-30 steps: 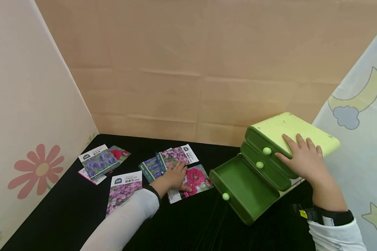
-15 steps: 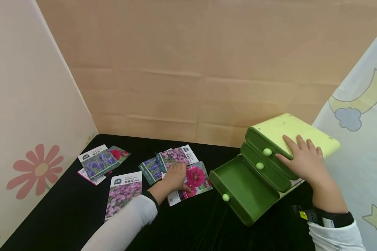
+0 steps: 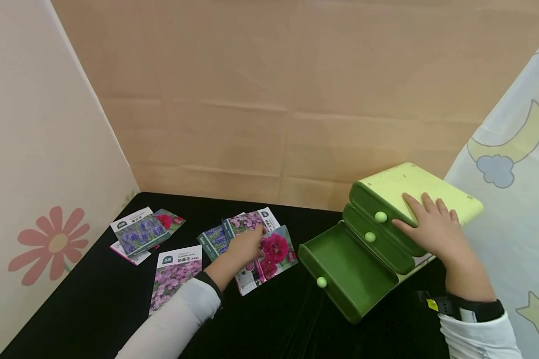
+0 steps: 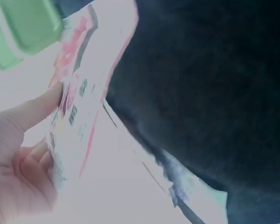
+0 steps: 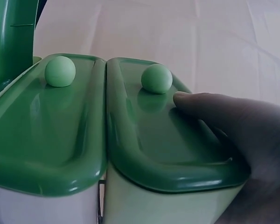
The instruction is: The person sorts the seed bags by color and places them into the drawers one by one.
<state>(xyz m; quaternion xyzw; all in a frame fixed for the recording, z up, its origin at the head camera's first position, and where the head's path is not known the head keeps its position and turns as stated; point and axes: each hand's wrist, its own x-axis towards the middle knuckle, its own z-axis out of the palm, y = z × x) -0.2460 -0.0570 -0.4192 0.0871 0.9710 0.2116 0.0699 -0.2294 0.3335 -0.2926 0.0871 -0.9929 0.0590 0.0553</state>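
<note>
My left hand (image 3: 247, 245) pinches a flower seed packet (image 3: 276, 249) with red blooms, at the middle of the table. In the left wrist view the thumb (image 4: 42, 105) lies on one face of this packet (image 4: 81, 98), with curled fingers behind it. Beside it are a pink-flower packet (image 3: 244, 223) and a purple-flower one (image 3: 216, 240), partly overlapped. At the right, my right hand (image 3: 433, 229) rests with spread fingers on the pale yellow-green top of a drawer box (image 3: 400, 182). Its thumb (image 5: 210, 105) reaches over the green drawer front, near a round knob (image 5: 157, 78).
The lowest drawer (image 3: 346, 269) is pulled out and holds nothing; two drawers above it are closed. To the left lie a pink-flower packet (image 3: 177, 271) and an overlapping pile of packets (image 3: 141, 234). A brown paper backdrop (image 3: 233, 124) stands behind the black table.
My left hand's fingers have drawn in from lying flat, and they now grip the red-flower packet, whose right end has shifted up and left. The right hand and box stay put.
</note>
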